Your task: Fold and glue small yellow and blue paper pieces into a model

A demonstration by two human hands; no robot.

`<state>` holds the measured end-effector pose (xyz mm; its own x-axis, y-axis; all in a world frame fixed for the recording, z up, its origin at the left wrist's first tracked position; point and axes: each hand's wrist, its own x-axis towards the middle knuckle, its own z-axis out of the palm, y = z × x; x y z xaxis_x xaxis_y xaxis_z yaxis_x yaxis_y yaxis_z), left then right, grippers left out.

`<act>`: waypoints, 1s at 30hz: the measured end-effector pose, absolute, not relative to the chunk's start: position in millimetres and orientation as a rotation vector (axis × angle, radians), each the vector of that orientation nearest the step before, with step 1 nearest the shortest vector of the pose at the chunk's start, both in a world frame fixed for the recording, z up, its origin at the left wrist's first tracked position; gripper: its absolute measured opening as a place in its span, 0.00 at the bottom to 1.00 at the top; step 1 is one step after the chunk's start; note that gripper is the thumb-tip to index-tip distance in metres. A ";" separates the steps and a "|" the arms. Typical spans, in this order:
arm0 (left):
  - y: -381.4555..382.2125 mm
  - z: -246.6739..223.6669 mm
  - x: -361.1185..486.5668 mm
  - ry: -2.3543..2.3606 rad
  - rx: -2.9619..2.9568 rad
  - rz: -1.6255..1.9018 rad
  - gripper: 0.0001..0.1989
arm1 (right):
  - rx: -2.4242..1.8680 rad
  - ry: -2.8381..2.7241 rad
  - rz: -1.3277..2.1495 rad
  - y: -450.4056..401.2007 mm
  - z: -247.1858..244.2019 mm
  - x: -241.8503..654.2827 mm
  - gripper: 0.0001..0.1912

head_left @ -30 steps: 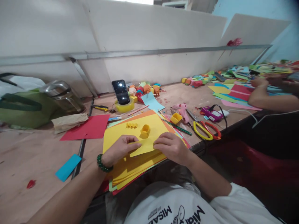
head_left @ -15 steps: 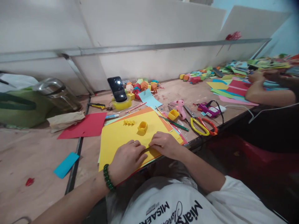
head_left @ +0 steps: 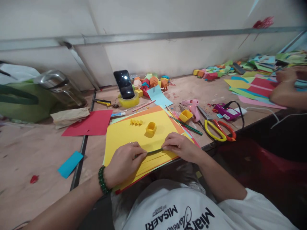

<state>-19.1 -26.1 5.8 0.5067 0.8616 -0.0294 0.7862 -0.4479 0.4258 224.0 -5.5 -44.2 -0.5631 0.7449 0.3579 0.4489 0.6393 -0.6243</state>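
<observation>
Between my fingertips stretches a thin dark green strip (head_left: pixel 154 151), its ends covered by my fingers. My left hand (head_left: pixel 123 163), with a ring and a green bead bracelet, pinches the strip's left end. The right end is pinched by my right hand (head_left: pixel 181 145). Both hands rest low over a stack of paper with a yellow sheet (head_left: pixel 122 135) on top. Just beyond them on this sheet sit a small yellow folded paper box (head_left: pixel 151 128) and a zigzag-folded yellow paper piece (head_left: pixel 136 122).
Right of the stack lie a green pencil (head_left: pixel 187 126), another yellow paper box (head_left: pixel 185 116), a pink glue gun (head_left: pixel 193 108) and scissors (head_left: pixel 216 130). Behind, a phone (head_left: pixel 124 84) leans on a tape roll (head_left: pixel 129 101). A co-worker's arm (head_left: pixel 287 91) is at far right.
My hands have drawn apart, and more of the dark green strip shows between them. The camera view has shifted slightly, moving the right-hand items farther right.
</observation>
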 end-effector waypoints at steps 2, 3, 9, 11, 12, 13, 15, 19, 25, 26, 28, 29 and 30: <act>-25.6 6.2 -21.4 1.362 2.282 0.272 0.14 | -0.922 -2.235 0.679 -5.2 -42.8 224.6 0.10; -25.6 5.7 -22.4 1.365 2.251 0.275 0.14 | -0.928 -2.234 0.698 -5.2 -42.4 224.6 0.10; -26.2 1.8 -23.9 1.412 2.176 0.271 0.12 | -1.079 -2.235 0.662 -5.1 -42.2 225.7 0.11; -26.6 2.6 -22.1 1.404 2.202 0.220 0.11 | -1.090 -2.248 0.630 -5.3 -41.6 226.0 0.11; -26.9 3.0 -21.0 1.398 2.223 0.197 0.11 | -1.088 -2.257 0.621 -5.5 -41.2 226.0 0.11; -27.1 3.1 -20.1 1.396 2.247 0.184 0.11 | -1.085 -2.263 0.613 -5.6 -40.9 225.9 0.12; -27.6 2.2 -19.4 1.391 2.300 0.201 0.10 | -1.083 -2.268 0.597 -5.8 -40.6 225.6 0.13; -26.8 -2.3 -23.1 1.342 2.355 0.291 0.14 | -1.069 -2.268 0.593 -5.7 -41.4 225.4 0.13; -21.6 -4.2 -27.5 1.410 2.293 0.267 0.15 | -1.111 -2.208 0.639 -6.2 -41.7 224.9 0.09; -20.9 -3.9 -27.4 1.417 2.273 0.259 0.15 | -1.126 -2.196 0.641 -6.6 -41.6 224.8 0.08; -19.9 -3.3 -26.7 1.427 2.235 0.248 0.15 | -1.154 -2.174 0.638 -7.4 -41.3 224.7 0.06; -19.6 -3.0 -26.5 1.431 2.218 0.244 0.15 | -1.166 -2.166 0.635 -7.9 -41.1 224.6 0.06; -19.5 -2.8 -26.3 1.435 2.205 0.244 0.14 | -1.175 -2.161 0.630 -8.4 -40.7 224.6 0.05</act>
